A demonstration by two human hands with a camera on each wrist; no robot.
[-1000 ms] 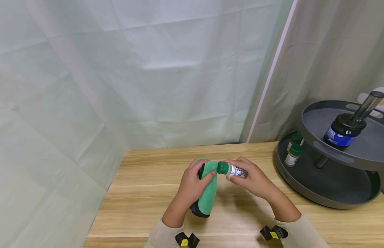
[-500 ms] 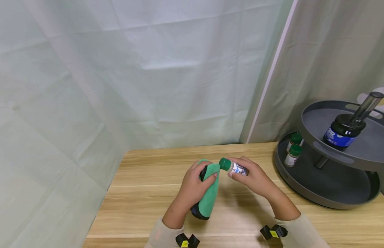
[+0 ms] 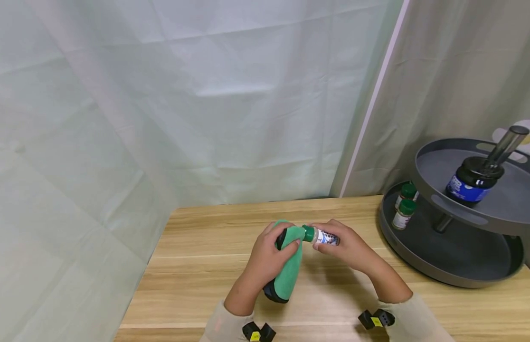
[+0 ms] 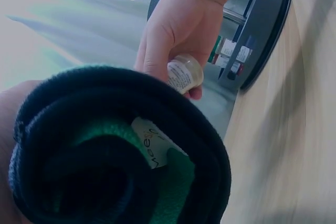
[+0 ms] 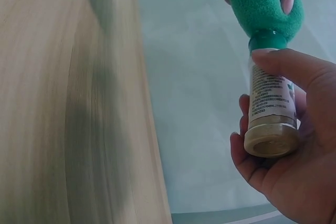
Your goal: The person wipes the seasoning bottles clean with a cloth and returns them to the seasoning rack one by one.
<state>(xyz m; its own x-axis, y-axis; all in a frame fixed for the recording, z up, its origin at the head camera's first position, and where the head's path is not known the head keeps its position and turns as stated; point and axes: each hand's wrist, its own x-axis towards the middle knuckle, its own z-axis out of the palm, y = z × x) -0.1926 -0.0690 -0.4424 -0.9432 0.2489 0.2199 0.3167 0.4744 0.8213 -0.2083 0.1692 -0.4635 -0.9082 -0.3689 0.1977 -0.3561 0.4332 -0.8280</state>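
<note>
My left hand grips a rolled green cloth with black edging, held above the wooden table. A white tag with lettering shows inside the roll in the left wrist view. My right hand holds a small spice jar with a green cap and a printed label, lying nearly sideways with its cap pointing at the cloth. In the right wrist view the cloth's end presses on the green cap. Fingers and thumb wrap the jar's body, and its base shows pale brown contents.
On the right of the wooden table stands a two-tier grey turntable tray. Its upper tier carries a dark jar with a blue label. Green-capped spice jars stand on the lower tier. A pale curtain hangs behind.
The jar's cap came slightly away from the cloth and tilted up half a second ago. Now it is back against the cloth. Both hands keep their holds.
</note>
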